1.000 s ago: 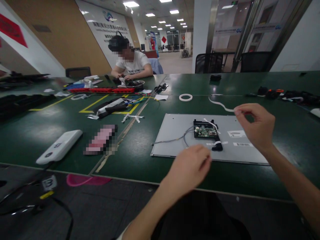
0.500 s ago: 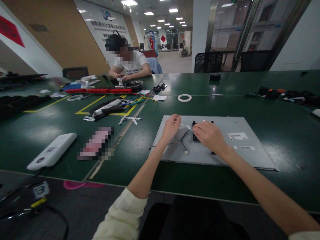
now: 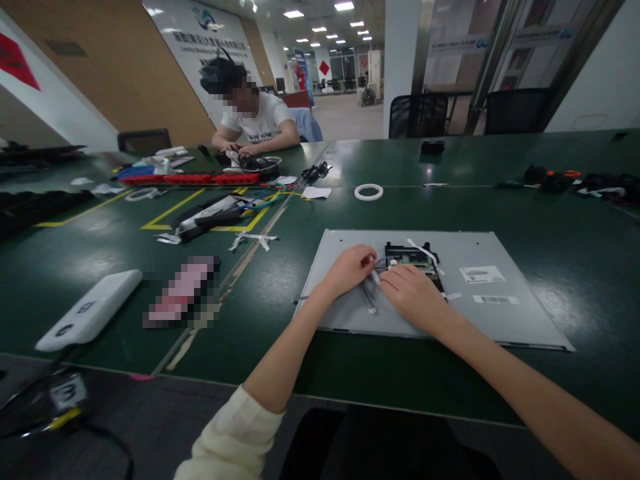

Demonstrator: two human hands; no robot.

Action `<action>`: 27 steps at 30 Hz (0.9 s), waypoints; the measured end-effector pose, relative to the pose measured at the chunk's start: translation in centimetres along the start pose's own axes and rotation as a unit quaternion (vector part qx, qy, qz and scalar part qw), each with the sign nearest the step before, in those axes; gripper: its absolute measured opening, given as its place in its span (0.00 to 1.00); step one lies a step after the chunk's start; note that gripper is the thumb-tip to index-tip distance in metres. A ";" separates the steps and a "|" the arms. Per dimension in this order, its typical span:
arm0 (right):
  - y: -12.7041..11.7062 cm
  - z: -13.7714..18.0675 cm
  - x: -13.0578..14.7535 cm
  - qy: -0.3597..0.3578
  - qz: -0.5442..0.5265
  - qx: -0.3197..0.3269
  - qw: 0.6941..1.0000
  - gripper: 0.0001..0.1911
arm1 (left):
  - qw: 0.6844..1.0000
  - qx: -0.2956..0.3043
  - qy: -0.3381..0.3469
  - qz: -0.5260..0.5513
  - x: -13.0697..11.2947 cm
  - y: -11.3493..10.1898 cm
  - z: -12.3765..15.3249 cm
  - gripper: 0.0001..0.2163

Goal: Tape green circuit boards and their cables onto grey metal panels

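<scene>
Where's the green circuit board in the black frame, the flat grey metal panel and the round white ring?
Green circuit board [image 3: 424,263]: head view, on its visible green surface.
Flat grey metal panel [image 3: 463,250]: head view, on bare metal right of the board.
Round white ring [image 3: 369,199]: head view, on its near rim.

Bright ceiling lights [image 3: 344,6], hazy glare on green tabletop [image 3: 270,293]
</scene>
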State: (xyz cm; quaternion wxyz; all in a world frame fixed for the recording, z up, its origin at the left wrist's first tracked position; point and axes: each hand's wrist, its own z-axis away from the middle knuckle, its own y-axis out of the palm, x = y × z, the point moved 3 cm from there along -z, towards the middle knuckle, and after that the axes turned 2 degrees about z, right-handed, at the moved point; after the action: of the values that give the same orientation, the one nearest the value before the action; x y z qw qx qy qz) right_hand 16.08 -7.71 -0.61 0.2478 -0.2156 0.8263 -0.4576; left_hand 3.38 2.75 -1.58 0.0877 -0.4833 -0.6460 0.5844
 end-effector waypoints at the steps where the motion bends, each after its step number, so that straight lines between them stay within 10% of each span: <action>1: 0.1 0.0 0.1 -0.002 -0.004 0.002 1.000 0.08 | 1.000 0.008 -0.003 -0.005 -0.1 0.1 0.0 0.04; 27: 0.4 0.2 1.6 0.005 -0.050 0.033 0.998 0.10 | 0.999 0.017 -0.006 -0.034 1.2 0.3 0.0 0.12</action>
State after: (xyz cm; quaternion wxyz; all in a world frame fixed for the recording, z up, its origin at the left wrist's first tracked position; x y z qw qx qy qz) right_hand 14.90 -8.61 -1.38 0.2273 -0.2461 0.8002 -0.4974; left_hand 2.92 3.52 -2.39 0.1122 -0.4560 -0.6526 0.5946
